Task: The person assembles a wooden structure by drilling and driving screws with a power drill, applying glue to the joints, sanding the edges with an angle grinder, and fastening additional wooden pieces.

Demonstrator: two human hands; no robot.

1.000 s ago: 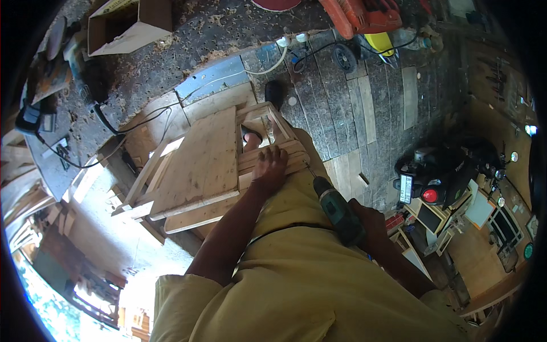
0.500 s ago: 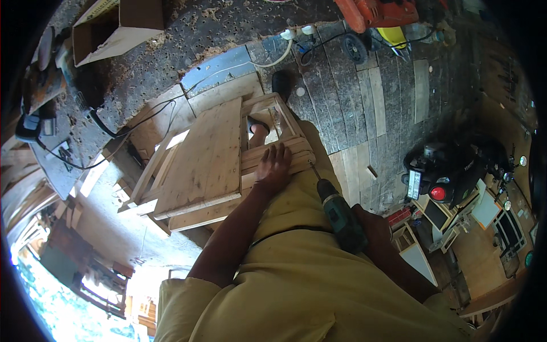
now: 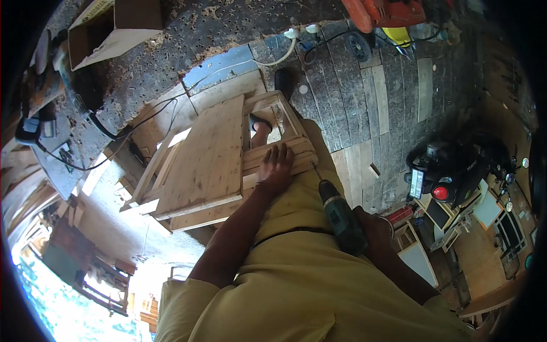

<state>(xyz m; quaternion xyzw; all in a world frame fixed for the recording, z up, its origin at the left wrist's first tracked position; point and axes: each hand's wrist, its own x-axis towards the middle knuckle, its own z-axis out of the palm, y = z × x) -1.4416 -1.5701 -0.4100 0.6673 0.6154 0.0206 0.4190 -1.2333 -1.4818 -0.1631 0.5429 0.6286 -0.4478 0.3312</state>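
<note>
My left hand [image 3: 276, 170] rests over stacked wooden rails [image 3: 299, 148] at the near right of a pale wooden assembly, its fingers spread and curled over the wood. My right hand [image 3: 371, 227] is closed on a green and black drill [image 3: 343, 221], held low at my right side and pointing up. Its thin bit reaches the right end of those rails. A flat plank panel [image 3: 199, 154] forms the assembly's left part. My sandalled foot [image 3: 260, 127] shows through an opening in the frame.
A worn workbench [image 3: 176, 40] holds a cardboard box [image 3: 131, 45], tools and cords. Beyond the plank floor [image 3: 359, 102] stand an orange machine [image 3: 387, 12], a black motor scooter [image 3: 461, 168] and wooden boards [image 3: 478, 256]. Bright light comes in at lower left.
The whole view has shifted slightly right, and upward in its upper part. My hands, the drill and the wooden assembly keep about the same places relative to one another.
</note>
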